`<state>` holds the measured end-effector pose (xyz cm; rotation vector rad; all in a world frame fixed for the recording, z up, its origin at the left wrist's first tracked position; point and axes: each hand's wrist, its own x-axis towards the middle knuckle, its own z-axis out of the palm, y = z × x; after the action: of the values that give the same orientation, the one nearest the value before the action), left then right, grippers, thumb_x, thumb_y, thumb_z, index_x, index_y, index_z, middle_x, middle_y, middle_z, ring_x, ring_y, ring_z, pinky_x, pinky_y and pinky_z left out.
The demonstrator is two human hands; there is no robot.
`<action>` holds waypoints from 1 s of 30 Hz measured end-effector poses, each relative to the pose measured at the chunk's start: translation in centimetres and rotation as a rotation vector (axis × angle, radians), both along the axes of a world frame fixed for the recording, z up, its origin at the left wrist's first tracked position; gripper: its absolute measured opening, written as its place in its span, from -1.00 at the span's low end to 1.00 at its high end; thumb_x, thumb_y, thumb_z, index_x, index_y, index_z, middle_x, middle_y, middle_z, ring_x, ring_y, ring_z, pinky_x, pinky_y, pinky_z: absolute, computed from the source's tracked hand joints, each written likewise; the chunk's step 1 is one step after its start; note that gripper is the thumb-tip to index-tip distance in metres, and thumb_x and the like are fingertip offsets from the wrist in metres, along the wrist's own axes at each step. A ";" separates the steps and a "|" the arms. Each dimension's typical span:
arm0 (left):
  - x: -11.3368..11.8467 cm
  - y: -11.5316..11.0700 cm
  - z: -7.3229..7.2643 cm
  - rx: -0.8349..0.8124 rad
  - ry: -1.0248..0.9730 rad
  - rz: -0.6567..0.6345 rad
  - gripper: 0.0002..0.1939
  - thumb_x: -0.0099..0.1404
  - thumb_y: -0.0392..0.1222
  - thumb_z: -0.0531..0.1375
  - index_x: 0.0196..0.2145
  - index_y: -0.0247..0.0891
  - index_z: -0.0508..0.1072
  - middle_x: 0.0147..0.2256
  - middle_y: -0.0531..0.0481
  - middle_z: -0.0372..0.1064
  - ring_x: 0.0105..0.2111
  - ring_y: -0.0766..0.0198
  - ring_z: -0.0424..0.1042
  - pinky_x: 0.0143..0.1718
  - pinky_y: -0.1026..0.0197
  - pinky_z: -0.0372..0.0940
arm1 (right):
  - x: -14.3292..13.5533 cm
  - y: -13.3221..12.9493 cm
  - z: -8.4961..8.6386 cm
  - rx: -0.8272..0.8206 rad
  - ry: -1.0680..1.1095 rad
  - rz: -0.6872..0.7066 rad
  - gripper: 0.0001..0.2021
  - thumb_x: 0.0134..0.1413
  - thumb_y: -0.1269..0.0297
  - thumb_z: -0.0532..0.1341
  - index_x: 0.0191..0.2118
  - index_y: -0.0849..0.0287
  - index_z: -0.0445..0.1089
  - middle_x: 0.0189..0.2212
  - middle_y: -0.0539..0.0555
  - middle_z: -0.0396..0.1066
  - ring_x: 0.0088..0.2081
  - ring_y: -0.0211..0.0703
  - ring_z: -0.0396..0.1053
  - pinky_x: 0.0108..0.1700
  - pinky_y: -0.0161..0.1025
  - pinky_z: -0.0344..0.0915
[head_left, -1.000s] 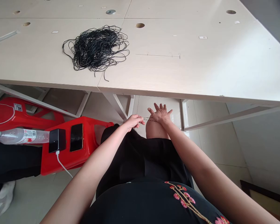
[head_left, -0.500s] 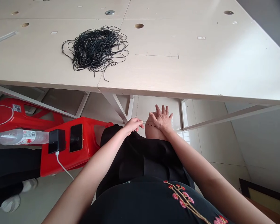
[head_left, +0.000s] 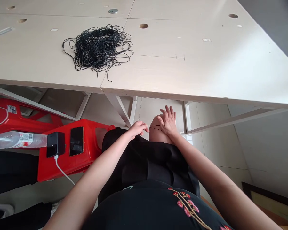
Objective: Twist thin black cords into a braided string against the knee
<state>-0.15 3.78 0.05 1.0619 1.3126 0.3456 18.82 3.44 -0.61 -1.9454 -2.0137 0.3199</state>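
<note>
Above my lap, my left hand (head_left: 137, 129) pinches a thin black cord (head_left: 155, 128) between thumb and fingers. Two dark strands of it run across to my right hand (head_left: 168, 121). That hand lies on my bare knee (head_left: 155, 134), palm down with fingers stretched out, and the strands pass under its palm. Where the cord goes beneath the palm is hidden. On the table ahead lies a loose tangled heap of black cord (head_left: 96, 49), with a few ends trailing toward the front edge.
The pale table (head_left: 194, 76) has several holes and a drawn line. At left, a red stool (head_left: 88, 143) bears a phone (head_left: 76, 140) and a black box (head_left: 55, 144) with a white cable. A plastic bottle (head_left: 13, 140) lies beside them. Another person's dark-clothed leg (head_left: 12, 171) is at left.
My right hand's fingers have shifted slightly forward on the knee, and the two strands now show more apart. The other person's foot at lower left has moved. The view has shifted slightly.
</note>
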 end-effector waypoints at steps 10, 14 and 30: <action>-0.2 0.0 1.0 0.085 0.073 0.004 -0.87 0.26 -0.15 0.05 -0.39 -0.26 0.26 -0.41 0.03 0.46 -0.74 0.54 0.12 -0.63 0.36 0.08 | 0.2 0.1 0.4 0.012 -0.055 0.626 -0.57 0.22 -0.02 -0.08 -0.25 0.05 0.48 -0.24 0.00 0.50 -0.06 -0.12 0.27 0.26 0.10 -0.49; -0.5 -0.5 1.1 0.120 0.112 0.003 -0.86 0.26 -0.15 0.06 -0.40 -0.26 0.25 -0.42 0.05 0.46 -0.74 0.54 0.12 -0.57 0.35 0.15 | 0.2 -0.2 0.7 0.022 -0.074 0.662 -0.59 0.24 0.06 -0.08 -0.26 0.05 0.48 -0.29 0.02 0.49 -0.15 -0.13 0.28 0.26 0.02 -0.28; 4.0 -8.0 3.0 0.406 0.156 -0.210 -0.85 0.26 -0.16 0.02 -0.46 -0.20 0.22 -0.43 0.00 0.42 -0.49 0.33 0.34 -0.37 0.24 0.24 | 4.8 -12.1 1.9 -0.305 0.190 0.223 -0.68 0.23 0.13 -0.05 -0.41 0.15 0.32 -0.49 0.07 0.42 -0.43 -0.17 0.37 -0.37 -0.31 0.19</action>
<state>3.80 -4.21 3.00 1.5824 1.2826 0.3859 23.66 -8.69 1.30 -1.7701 -2.1558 0.8778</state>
